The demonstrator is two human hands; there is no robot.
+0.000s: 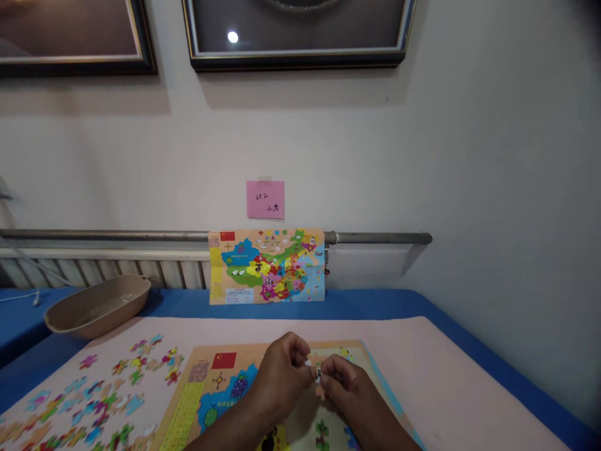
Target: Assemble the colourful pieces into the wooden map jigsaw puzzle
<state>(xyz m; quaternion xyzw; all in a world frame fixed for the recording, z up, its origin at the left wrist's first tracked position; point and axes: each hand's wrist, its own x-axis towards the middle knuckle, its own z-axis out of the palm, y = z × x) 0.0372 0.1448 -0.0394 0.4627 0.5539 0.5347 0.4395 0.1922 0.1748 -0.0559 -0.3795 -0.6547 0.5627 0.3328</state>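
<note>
Mostly hidden by fingertips, a jigsaw piece (pixel 318 374) was pinched in the right hand (pixel 345 385), the narrowed left hand (pixel 286 376) beside it gripping something or nothing, I couldn't tell, above the map puzzle board (pixel 235 352) that the left forearm (pixel 239 426) partly blocked, with loose pieces (pixel 88 361) at nine o'clock on the pink-covered worktop (pixel 446 388).

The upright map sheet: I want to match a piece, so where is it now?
The map sheet stands just left of centre in the head view, in front of the grey pipe, below the pink note and beyond the puzzle board.
</note>
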